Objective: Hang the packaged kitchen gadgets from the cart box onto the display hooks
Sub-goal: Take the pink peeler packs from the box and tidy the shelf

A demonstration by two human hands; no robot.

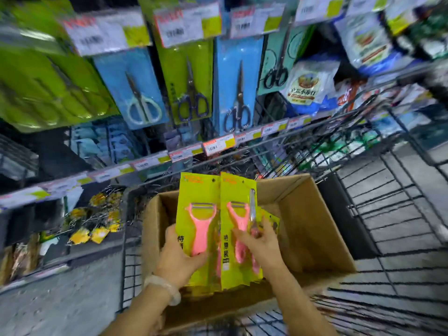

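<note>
A brown cardboard box sits in the wire cart. Over it I hold up a stack of yellow-green packs with pink peelers. My left hand grips the left peeler pack from its lower edge, thumb on the front. My right hand holds the right peeler pack with fingers curled across its front. More yellow-green packs stand behind it inside the box. The view is blurred by motion.
Packaged scissors on blue and green cards hang from hooks above, under price tags. A shelf edge with price labels runs diagonally across. Small yellow packets hang low at the left. Bagged goods sit at upper right.
</note>
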